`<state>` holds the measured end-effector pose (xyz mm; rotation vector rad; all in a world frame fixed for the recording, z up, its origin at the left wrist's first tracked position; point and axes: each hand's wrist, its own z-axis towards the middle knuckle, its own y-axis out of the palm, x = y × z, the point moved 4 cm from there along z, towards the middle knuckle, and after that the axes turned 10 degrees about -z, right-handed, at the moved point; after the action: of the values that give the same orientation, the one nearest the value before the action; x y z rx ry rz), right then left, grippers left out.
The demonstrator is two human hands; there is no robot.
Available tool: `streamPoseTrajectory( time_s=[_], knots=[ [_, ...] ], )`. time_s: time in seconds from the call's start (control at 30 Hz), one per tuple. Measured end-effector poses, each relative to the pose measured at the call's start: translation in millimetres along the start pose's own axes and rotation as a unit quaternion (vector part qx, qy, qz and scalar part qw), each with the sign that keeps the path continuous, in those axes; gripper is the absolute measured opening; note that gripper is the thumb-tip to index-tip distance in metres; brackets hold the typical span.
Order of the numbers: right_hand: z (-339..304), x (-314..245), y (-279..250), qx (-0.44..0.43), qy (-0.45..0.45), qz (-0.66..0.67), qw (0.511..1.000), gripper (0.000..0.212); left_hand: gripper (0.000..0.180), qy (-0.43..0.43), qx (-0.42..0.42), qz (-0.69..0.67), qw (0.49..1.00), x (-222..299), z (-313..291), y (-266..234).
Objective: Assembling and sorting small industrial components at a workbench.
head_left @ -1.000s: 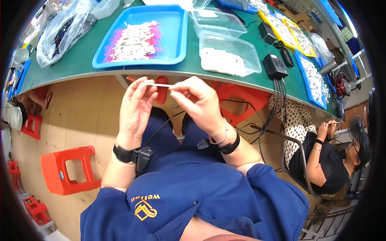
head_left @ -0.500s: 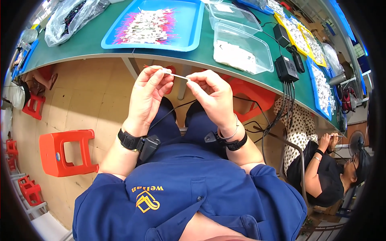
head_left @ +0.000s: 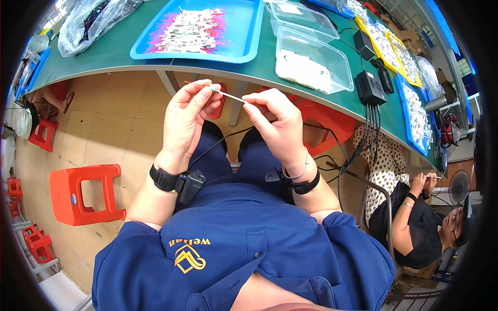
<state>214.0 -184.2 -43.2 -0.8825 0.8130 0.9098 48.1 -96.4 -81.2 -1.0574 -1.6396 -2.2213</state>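
In front of me, just short of the table edge, my left hand pinches a small piece between thumb and fingertips. A red wire sticks out on its far left side; the fingers hide most of the piece. A thin pale rod runs from these fingertips to my right hand, sloping slightly down to the right. My right thumb and forefinger are closed on the rod's right end. How the rod meets the piece is too small to tell.
On the green table are a blue tray of white pieces with pink wires and a clear box of white parts. A black power box trails cables. A red stool stands left; a co-worker sits right.
The white part that showed at my left fingertips is now mostly covered. More red wire shows beyond the left fingers, and the rod slopes a little more.
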Motion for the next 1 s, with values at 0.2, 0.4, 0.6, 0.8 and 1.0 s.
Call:
streamPoseTrajectory(
  time_s=[0.2, 0.4, 0.6, 0.8, 1.0],
  knots=[
    [2, -10, -5, -0.013, -0.124, -0.185, 0.975, 0.013, 0.023, 0.008, 0.006, 0.024, 1.0, -1, 0, -2],
    [-2, 10, 2, -0.056, 0.049, 0.052, 0.996, 0.016, 0.024, -0.008, 0.021, -0.002, 1.0, -4, 0, -2],
    [-1, 7, 2, -0.045, 0.053, 0.074, 0.995, 0.018, 0.025, 0.004, 0.02, 0.005, 1.0, -5, 1, 1],
    [0, 10, -1, -0.071, 0.074, 0.103, 0.989, 0.02, 0.027, -0.004, 0.028, -0.003, 1.0, -5, 3, 3],
    [-2, 10, -4, -0.074, 0.082, 0.098, 0.989, 0.021, 0.026, 0.006, 0.028, -0.015, 0.999, -3, 5, 4]
  ],
)
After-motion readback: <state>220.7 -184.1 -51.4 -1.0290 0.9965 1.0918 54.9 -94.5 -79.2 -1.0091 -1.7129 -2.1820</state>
